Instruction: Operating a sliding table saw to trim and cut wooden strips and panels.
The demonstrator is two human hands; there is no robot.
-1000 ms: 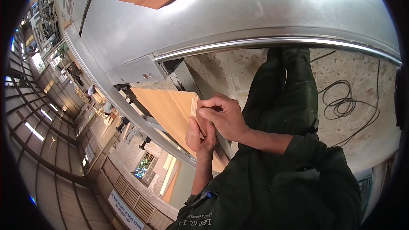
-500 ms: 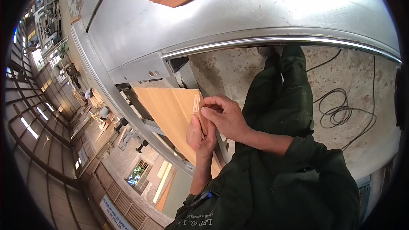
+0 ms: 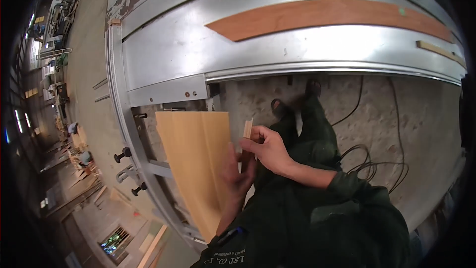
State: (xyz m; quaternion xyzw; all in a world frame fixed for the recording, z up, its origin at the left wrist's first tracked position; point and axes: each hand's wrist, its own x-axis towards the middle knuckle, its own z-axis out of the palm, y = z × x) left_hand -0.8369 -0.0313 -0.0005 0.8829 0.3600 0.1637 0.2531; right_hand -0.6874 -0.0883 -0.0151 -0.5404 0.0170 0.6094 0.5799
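My right hand (image 3: 270,151) pinches a short, pale wood strip (image 3: 248,128) between thumb and fingers; its end with a stepped profile points up. Just left of it, my left hand (image 3: 237,173) is blurred, its fingers raised and apart from the thumb. That hand overlaps the right edge of a light-brown wood panel (image 3: 191,154); whether it touches the panel or the strip's lower part, I cannot tell. The panel extends down toward my body, beside the metal frame of a machine table.
Ahead lies the machine's metal table (image 3: 163,59), bearing a reddish-brown board (image 3: 322,17) with a slanted end and a narrow wood strip (image 3: 441,52). A metal rail (image 3: 116,74) with black knobs (image 3: 122,155) runs along the left. Cable (image 3: 367,161) lies coiled on the floor at right.
My right hand has drawn the strip to the right, away from the panel's corner. The left hand has loosened and moved slightly lower. My view has shifted, showing more of the table.
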